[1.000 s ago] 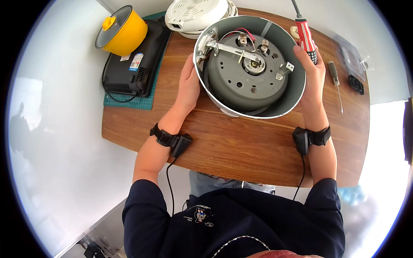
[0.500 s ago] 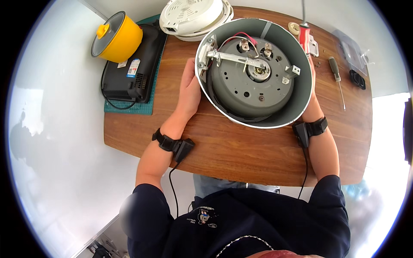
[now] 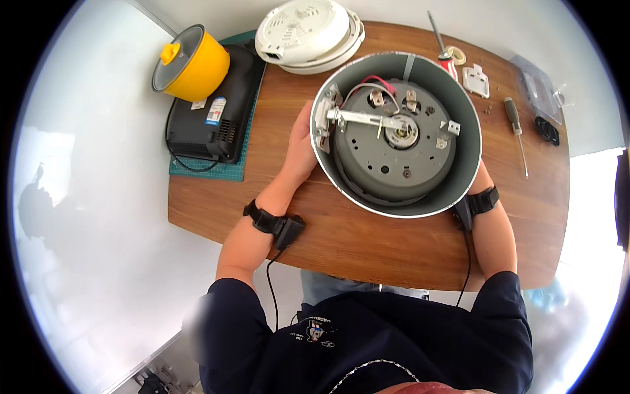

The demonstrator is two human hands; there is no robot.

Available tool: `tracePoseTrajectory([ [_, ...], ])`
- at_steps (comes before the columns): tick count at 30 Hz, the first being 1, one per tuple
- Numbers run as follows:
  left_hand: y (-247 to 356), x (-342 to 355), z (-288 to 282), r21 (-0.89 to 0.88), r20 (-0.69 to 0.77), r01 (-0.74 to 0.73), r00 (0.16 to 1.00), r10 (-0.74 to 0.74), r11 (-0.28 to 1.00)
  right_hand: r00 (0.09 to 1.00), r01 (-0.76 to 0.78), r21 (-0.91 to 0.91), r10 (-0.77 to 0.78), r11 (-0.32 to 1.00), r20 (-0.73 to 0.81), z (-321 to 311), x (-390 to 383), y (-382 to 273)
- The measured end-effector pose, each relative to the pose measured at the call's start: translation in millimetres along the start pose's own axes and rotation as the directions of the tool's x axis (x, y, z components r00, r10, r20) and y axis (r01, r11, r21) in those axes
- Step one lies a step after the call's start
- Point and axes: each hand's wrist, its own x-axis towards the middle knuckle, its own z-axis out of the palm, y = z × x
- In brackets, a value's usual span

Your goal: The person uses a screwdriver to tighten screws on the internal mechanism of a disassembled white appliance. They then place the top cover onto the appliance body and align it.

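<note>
Shell [image 3: 468, 141], one, grey; left hand [image 3: 302, 150] clasping its side; right hand [image 3: 482, 179] mostly hidden, grip unclear; screwdrivers [image 3: 514, 117], two.

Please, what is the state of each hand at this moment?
Left hand: holding the side of the grey round housing, fingertips hidden.
Right hand: mostly hidden behind the housing; its grip cannot be told.

You have a brown wood-grain table [image 3: 367, 243] in front of you, its edges bowed by the lens. On your left stands a glossy white wall [image 3: 98, 197], marked by glare and a grey, shadow-like patch [image 3: 38, 213]. Pale wall surfaces [image 3: 420, 12] also border the table's far side and your right, where strong white light [image 3: 587, 210] washes out detail.
</note>
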Motion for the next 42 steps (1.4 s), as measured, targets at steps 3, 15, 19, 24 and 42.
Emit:
tracePoseTrajectory([
  [3, -2.5, 9.4, -6.2, 0.128, 0.077, -0.034, 0.997, 0.024, 0.991, 1.000, 0.014, -0.072, -0.015, 0.997, -0.023, -4.0, 3.7, 4.0],
  [15, 5.6, 13.9, -9.4, -0.083, 0.061, 0.142, 0.989, -0.137, 0.986, 0.994, -0.019, -0.075, 0.011, 0.997, -0.109, -8.2, 5.4, 17.7],
  [19, 26.5, 26.9, -2.2, -0.107, 0.015, 0.270, 0.963, -0.270, 0.957, 0.981, -0.026, 0.095, 0.044, 0.995, -0.189, -4.6, 2.9, 8.3],
  [24, 26.6, 63.4, -4.9, -0.095, 0.124, 0.402, 0.912, -0.390, 0.911, 0.963, 0.137, 0.150, -0.096, 0.979, -0.253, -36.8, 18.8, -14.9],
  [42, 13.5, 75.5, 9.9, -0.059, 0.136, 0.288, 0.951, -0.278, 0.956, 0.879, 0.080, -0.354, -0.233, 0.932, -0.416, -110.0, 37.8, -94.2],
])
